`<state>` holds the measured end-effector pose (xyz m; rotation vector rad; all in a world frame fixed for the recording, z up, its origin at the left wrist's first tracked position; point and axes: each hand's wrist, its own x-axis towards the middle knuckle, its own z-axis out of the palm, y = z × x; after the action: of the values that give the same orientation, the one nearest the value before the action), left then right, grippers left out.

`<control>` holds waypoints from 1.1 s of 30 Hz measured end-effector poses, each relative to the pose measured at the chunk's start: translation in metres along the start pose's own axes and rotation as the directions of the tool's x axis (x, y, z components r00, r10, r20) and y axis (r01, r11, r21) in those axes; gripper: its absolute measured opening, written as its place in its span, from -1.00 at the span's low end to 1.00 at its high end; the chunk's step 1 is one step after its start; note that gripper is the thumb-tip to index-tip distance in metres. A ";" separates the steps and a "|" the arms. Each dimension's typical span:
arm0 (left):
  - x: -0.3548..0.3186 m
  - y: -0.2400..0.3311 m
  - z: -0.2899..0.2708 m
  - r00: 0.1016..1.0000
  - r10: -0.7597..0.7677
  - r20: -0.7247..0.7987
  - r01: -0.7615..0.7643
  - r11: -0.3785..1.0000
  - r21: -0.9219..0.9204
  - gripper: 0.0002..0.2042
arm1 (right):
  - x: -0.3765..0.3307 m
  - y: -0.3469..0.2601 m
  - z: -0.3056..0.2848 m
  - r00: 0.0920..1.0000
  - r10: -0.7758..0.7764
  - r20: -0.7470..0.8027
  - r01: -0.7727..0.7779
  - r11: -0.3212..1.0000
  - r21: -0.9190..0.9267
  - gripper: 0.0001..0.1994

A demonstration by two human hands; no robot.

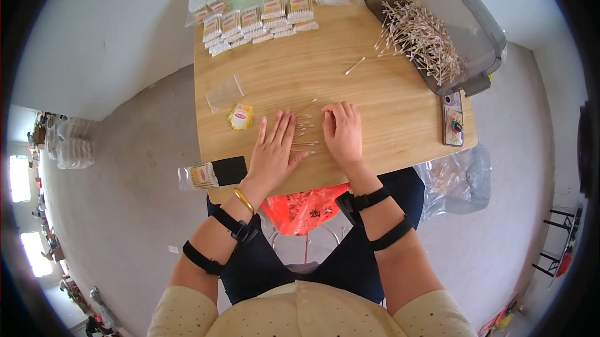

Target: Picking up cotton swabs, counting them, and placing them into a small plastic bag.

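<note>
My left hand lies flat on the wooden table, fingers stretched out, over the left ends of several loose cotton swabs. The white tips stick out to its right. Facing them from the other side, my right hand rests with its fingers curled in and held together. Whether anything is inside those fingers is hidden. Left of my left hand sit a small stack of yellow-and-white cards and a clear plastic bag. One single cotton swab lies farther back on the table.
A grey translucent bin at the back right holds a heap of swabs. Packed swab bundles are stacked at the back left. A phone lies near the right edge; a swab packet overhangs the left. A red bag hangs in front.
</note>
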<state>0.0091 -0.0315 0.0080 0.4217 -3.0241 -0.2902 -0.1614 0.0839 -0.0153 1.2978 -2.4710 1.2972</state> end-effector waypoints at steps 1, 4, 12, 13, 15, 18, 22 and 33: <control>-0.001 0.000 -0.002 1.000 -0.019 -0.024 0.018 0.999 -0.035 -0.19 | 0.000 0.000 0.000 1.000 0.006 -0.010 -0.006 1.000 0.016 -0.93; 0.000 -0.005 -0.006 0.988 -0.105 -0.109 0.083 0.979 -0.184 -0.20 | 0.001 0.000 -0.001 0.999 0.015 -0.029 -0.014 0.999 0.051 -0.92; 0.029 -0.008 0.000 0.982 -0.023 -0.186 -0.028 0.964 -0.264 -0.28 | 0.003 -0.002 -0.005 1.000 0.012 -0.015 -0.012 0.999 0.042 -0.90; 0.030 -0.005 -0.001 0.990 -0.010 -0.142 -0.023 0.973 -0.229 -0.29 | 0.002 -0.002 -0.004 1.000 0.014 -0.014 -0.014 0.999 0.042 -0.90; 0.028 -0.001 -0.004 0.999 0.011 -0.052 -0.019 0.988 -0.154 -0.31 | 0.002 -0.001 -0.003 1.000 0.018 -0.013 -0.017 0.999 0.045 -0.90; 0.021 -0.002 -0.009 0.996 -0.012 -0.092 -0.019 0.945 -0.326 -0.32 | 0.003 -0.001 -0.003 1.000 0.026 -0.018 -0.025 0.998 0.063 -0.90; 0.007 -0.013 -0.011 0.968 -0.200 -0.152 0.077 0.814 -0.575 -0.31 | 0.002 -0.007 -0.008 0.995 0.097 -0.017 -0.092 0.978 0.188 -0.84; 0.033 0.001 0.019 0.919 -0.329 -0.220 -0.069 0.414 -0.908 -0.16 | 0.012 -0.044 0.039 0.997 -0.008 0.078 -0.040 0.809 0.587 -0.67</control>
<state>-0.0246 -0.0358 -0.0089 0.5044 -1.9830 -1.5630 -0.1259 0.0362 -0.0067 1.4453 -2.1926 2.1769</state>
